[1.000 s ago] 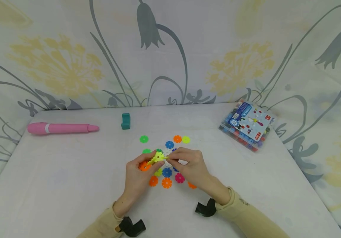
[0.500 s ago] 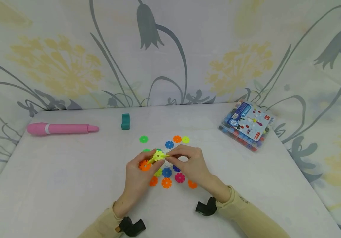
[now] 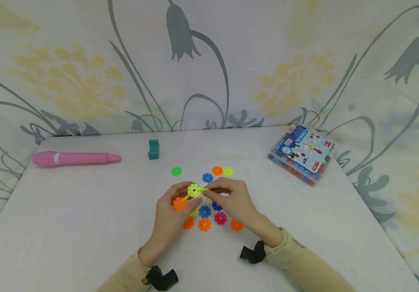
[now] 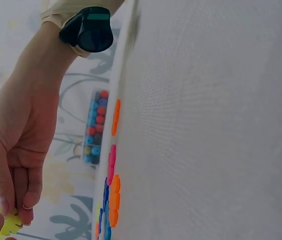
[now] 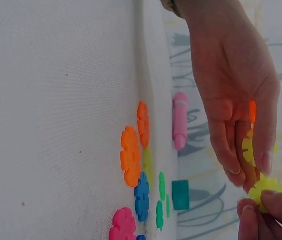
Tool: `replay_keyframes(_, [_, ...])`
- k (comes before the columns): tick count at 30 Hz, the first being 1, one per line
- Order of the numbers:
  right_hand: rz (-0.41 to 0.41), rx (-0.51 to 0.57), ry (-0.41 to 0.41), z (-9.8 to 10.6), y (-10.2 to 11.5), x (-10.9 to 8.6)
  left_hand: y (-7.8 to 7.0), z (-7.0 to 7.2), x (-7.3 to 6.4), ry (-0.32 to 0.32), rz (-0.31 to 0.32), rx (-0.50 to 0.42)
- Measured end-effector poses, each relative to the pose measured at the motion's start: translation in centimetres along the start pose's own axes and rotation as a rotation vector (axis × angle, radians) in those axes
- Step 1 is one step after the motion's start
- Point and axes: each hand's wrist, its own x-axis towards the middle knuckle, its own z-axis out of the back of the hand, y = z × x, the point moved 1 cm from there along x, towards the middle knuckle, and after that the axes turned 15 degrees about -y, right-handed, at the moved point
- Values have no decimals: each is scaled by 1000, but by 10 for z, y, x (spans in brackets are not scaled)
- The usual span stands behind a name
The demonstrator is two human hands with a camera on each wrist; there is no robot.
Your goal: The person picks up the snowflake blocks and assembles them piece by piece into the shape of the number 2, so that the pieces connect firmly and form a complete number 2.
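Observation:
In the head view my left hand (image 3: 170, 213) holds a small build of yellow snowflake discs (image 3: 194, 190) with an orange snowflake disc (image 3: 179, 203) beside it, close to the palm. My right hand (image 3: 234, 201) pinches a yellow snowflake disc (image 3: 205, 190) seen edge-on, right at the build's right side. The right wrist view shows right-hand fingertips (image 5: 281, 205) on this toothed disc (image 5: 267, 189), just under the left fingers. From the left wrist, the right hand (image 4: 23, 130) reaches down to yellow plastic (image 4: 12, 225) near the left thumb.
Loose discs lie below and around the hands, among them orange (image 3: 204, 224), pink (image 3: 220, 218), blue (image 3: 207, 177) and green (image 3: 176, 171). Farther back are a pink microphone-shaped toy (image 3: 76, 158), a teal block (image 3: 153, 149) and a clear box of coloured pieces (image 3: 302, 153).
The yellow build has turned slightly, so one disc faces the head camera more squarely. The left fingers have shifted a little around it; the right hand keeps its pinch.

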Motion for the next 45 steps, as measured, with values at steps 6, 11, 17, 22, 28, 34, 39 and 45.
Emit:
replay_keyframes(6, [-40,-4,33,0,2,0,3,0,1,-27,-19,4])
replay_keyframes(11, [-44,-11,43,0,0,1,3,1,2,-34,1,11])
replay_keyframes(17, [-5,-14,53,0,0,2,2,1,3,-21,5,13])
replay_keyframes(22, [-25,-12,72,1,-1,3,2,2,3,-21,10,31])
replay_keyframes(28, [-167,-50,122,6,-12,8,3,2,5,-41,10,26])
replay_keyframes(34, [-271,-90,178,12,-28,14,3,3,5,-55,18,36])
replay_keyframes(39, [-287,-143,227,19,-36,18,1,3,6,-60,43,50])
replay_keyframes(45, [-294,-190,293,24,-46,20,0,3,6,-46,60,38])
